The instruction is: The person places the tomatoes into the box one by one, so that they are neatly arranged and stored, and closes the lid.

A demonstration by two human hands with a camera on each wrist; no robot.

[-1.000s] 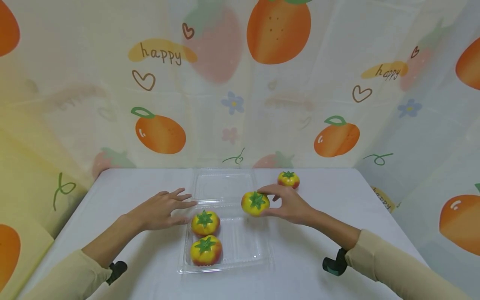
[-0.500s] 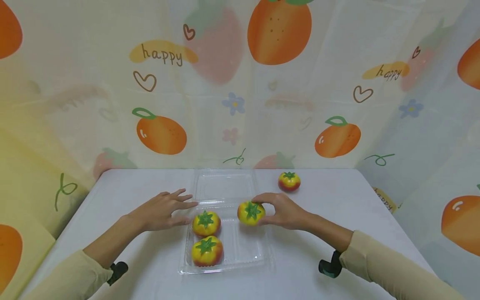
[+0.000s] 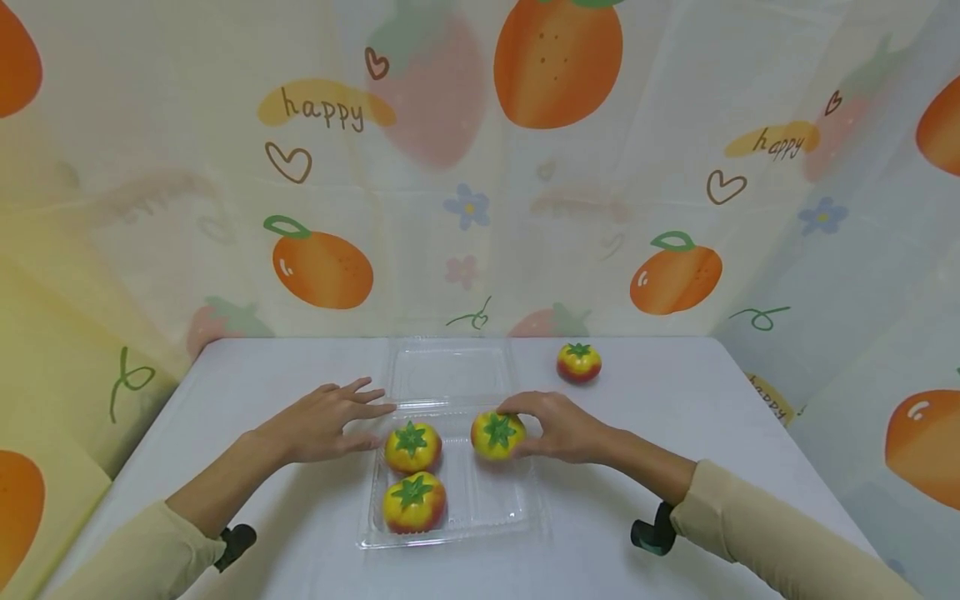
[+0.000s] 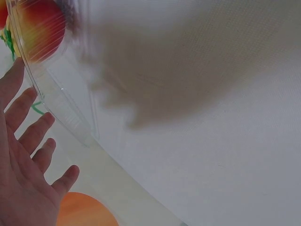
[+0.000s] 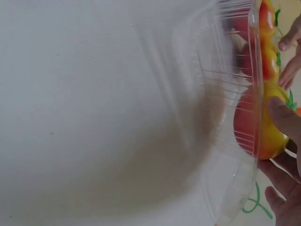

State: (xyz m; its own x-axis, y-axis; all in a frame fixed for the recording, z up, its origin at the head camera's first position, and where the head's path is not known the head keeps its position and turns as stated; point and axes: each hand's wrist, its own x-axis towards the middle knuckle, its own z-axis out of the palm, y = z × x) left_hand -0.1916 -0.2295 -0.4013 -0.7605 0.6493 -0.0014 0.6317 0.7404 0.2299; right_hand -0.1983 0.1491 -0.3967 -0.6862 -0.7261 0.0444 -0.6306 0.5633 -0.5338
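In the head view, my right hand (image 3: 566,429) pinches a yellow-and-red tomato (image 3: 497,440) with a green star-shaped top between thumb and fingers. That tomato sits low in the far right part of a clear plastic clamshell box (image 3: 491,504); the right wrist view shows it behind the box's wall. Two more tomatoes, a far one (image 3: 412,454) and a near one (image 3: 415,504), stand along the box's left side. My left hand (image 3: 322,423) has its fingers spread at the box's far left edge and grips nothing. Its fingertips (image 4: 47,120) lie close to the rim in the left wrist view.
The box's clear lid (image 3: 450,375) lies folded back behind it. One other tomato (image 3: 578,365) stands on the white table (image 3: 645,383) at the back right. A fruit-printed curtain (image 3: 412,275) rises behind the table and along both sides.
My right hand has carried its tomato left, towards me and down into the box. The left hand has hardly moved, and the two tomatoes at the left stand where they were.
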